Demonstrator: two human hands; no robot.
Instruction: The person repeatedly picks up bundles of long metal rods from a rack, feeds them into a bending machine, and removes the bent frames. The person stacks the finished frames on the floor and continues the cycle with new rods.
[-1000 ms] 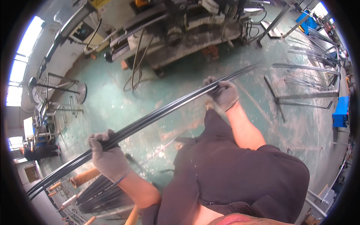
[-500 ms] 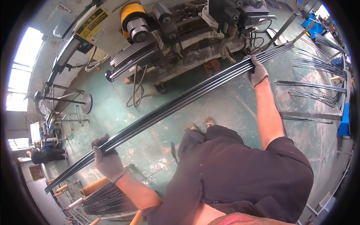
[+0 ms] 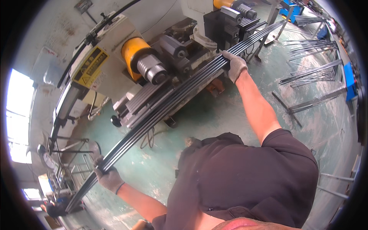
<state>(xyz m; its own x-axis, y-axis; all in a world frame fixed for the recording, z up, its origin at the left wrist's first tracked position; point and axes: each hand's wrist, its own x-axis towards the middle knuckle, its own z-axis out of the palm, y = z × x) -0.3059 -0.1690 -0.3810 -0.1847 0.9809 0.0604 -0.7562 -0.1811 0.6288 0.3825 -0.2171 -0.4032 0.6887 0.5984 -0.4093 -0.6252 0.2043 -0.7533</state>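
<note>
A bundle of several long dark metal bars (image 3: 172,100) spans the view, from low on the left to high on the right. Near its lower end my left hand (image 3: 109,178), in a grey glove, is closed around it. Toward the upper end my right hand (image 3: 235,67), also gloved, grips the same bundle. Directly beyond the bars stands a machine with a yellow-and-steel spindle (image 3: 145,61) and a ribbed metal bed (image 3: 143,101). The bundle passes in front of that bed; I cannot tell whether they touch.
A second machine head (image 3: 226,25) with dark blocks is at the upper right. Racks of loose thin bars (image 3: 310,50) line the right side. A round-based stand (image 3: 94,147) and another person (image 3: 57,207) are at the left. An orange part (image 3: 215,87) lies under the machine.
Both hands stay closed on the bundle, which is now closer to the machine. My view has turned and neared the machine, so the spindle looks larger and the right-hand racks have shifted.
</note>
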